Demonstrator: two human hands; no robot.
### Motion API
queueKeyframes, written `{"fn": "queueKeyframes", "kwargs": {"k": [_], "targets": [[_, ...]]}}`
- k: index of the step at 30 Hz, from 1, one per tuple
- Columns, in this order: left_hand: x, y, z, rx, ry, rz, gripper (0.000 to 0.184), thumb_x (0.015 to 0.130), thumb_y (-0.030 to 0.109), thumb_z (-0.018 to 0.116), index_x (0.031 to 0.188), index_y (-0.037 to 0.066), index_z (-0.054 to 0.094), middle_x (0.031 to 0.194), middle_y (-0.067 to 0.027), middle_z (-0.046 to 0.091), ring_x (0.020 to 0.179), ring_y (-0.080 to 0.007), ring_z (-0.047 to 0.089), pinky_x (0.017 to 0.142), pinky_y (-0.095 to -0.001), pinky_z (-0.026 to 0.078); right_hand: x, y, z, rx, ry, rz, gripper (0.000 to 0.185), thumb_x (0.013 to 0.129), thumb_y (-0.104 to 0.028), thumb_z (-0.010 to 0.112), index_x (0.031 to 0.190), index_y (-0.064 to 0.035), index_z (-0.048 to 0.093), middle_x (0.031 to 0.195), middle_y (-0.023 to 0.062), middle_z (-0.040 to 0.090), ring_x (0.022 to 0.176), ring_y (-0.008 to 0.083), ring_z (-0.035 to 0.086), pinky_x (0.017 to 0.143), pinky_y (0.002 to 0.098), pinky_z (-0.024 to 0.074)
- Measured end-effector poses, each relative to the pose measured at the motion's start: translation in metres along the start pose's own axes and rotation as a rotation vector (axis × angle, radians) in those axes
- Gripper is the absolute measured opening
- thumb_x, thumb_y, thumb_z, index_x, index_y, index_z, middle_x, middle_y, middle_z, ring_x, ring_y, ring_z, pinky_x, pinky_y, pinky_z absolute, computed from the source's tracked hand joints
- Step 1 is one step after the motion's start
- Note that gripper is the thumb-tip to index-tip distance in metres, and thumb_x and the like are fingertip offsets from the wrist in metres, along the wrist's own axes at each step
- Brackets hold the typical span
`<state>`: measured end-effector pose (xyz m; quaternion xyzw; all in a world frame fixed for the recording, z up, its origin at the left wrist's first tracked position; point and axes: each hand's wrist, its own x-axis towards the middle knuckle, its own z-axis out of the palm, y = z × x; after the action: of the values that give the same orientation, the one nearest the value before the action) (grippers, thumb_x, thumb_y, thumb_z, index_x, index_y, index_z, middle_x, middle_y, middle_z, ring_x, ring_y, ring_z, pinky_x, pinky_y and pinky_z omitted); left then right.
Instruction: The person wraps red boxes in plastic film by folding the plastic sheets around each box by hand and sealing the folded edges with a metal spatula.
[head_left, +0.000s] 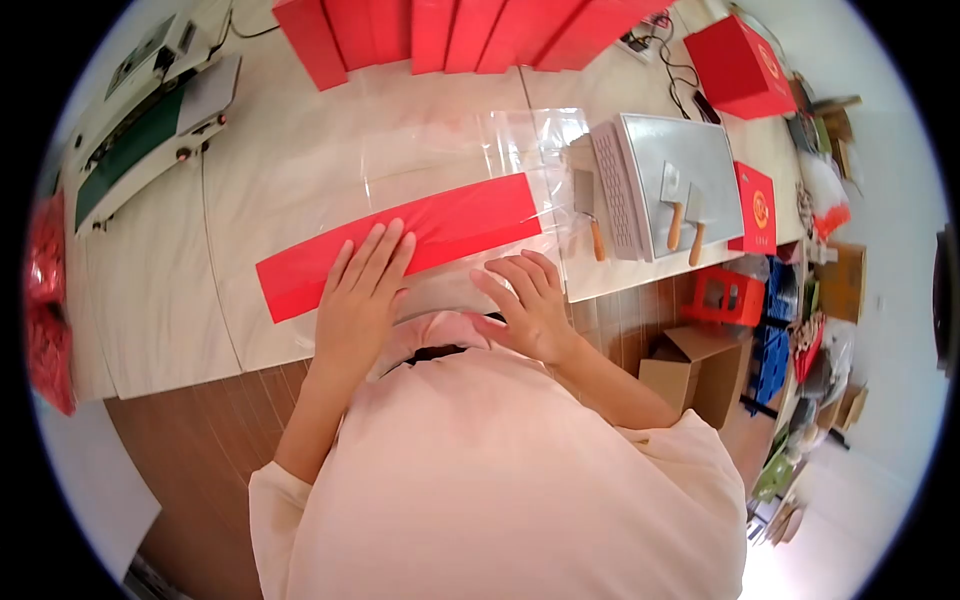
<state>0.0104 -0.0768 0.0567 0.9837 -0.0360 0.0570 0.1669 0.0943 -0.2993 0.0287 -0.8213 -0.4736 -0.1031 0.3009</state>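
Touching red strip (470, 217), L hand (364, 285), gold-logo box (758, 208)

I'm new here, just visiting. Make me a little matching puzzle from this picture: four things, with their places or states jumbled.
1. left hand
2. right hand
3. machine
4. cardboard box

A. brown and open
B. beside the long red piece, fingers apart
C. green belt
D. laid on the long red piece

Pairs: 1-D, 2-B, 3-C, 4-A
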Motion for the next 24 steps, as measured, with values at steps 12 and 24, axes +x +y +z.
{"fn": "queueKeyframes", "kwargs": {"k": [12, 24], "targets": [[0.005, -0.004, -0.006, 0.028, 0.088, 0.028, 0.055, 0.074, 0.001, 0.07, 0.127, 0.009, 0.057, 0.133, -0.0063, 0.052, 0.122, -0.0252, 0.052, 0.099, -0.0427, 0.046, 0.007, 0.029, -0.044, -0.066, 0.179, 0.046, 0.028, 0.075, 0.004, 0.063, 0.098, -0.0099, 0.056, 0.096, 0.0038, 0.065, 0.096, 0.0228, 0.06, 0.1, 0.0447, 0.0341], [0.005, -0.009, -0.006, -0.07, 0.3, 0.131, 0.015, 0.072, 0.002, 0.075, 0.079, 0.004, 0.062, 0.099, -0.0102, 0.07, 0.101, -0.0266, 0.067, 0.072, -0.0312, 0.059, 0.054, 0.031, -0.04, 0.089, -0.022, -0.05, 0.047, 0.075, -0.015, 0.074, 0.118, -0.0069, 0.056, 0.115, 0.0095, 0.059, 0.109, 0.0315, 0.053, 0.092, 0.0441, 0.0406]]}}
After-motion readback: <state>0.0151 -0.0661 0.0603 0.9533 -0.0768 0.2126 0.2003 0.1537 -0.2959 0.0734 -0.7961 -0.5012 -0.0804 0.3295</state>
